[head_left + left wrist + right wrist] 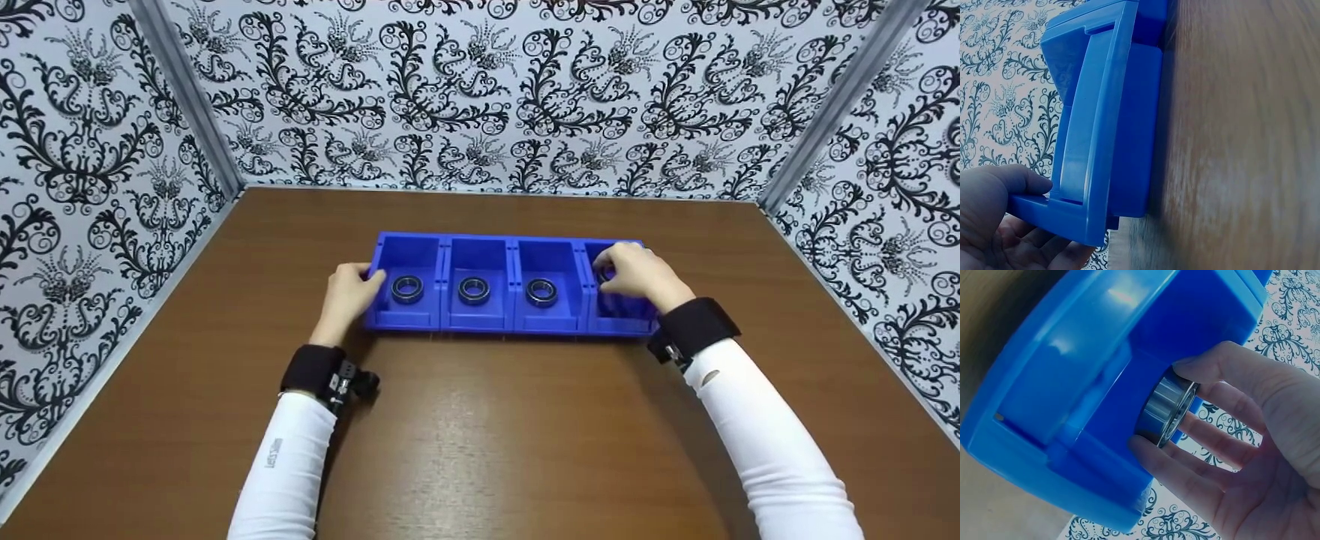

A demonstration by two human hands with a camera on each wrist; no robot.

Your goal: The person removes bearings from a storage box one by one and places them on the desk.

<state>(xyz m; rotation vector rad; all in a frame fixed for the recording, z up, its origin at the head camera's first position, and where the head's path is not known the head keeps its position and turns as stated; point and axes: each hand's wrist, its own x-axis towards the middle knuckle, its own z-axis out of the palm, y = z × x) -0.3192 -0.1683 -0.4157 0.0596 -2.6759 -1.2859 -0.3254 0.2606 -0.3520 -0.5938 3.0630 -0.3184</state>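
A row of joined blue bins (pixel 480 324) stands on the wooden table. My left hand (pixel 349 296) holds its left end, thumb over the rim and the other fingers outside, below it; the left wrist view shows this grip on the blue wall (pixel 1095 124). Inside the rightmost bin, my right hand (pixel 637 271) pinches a metal ring bearing (pixel 1165 405) between thumb and fingertips. In the head view that hand partly covers the bearing. Three similar bearings lie flat, one per bin: left bearing (pixel 407 289), middle bearing (pixel 474 291) and right bearing (pixel 541 292).
Brown tabletop (pixel 465 427) extends in front of and around the bins. Patterned panels (pixel 480 90) enclose the back and both sides, with grey metal posts (pixel 187 97) at the corners. Each wrist wears a black strap (pixel 697 328) with a small camera.
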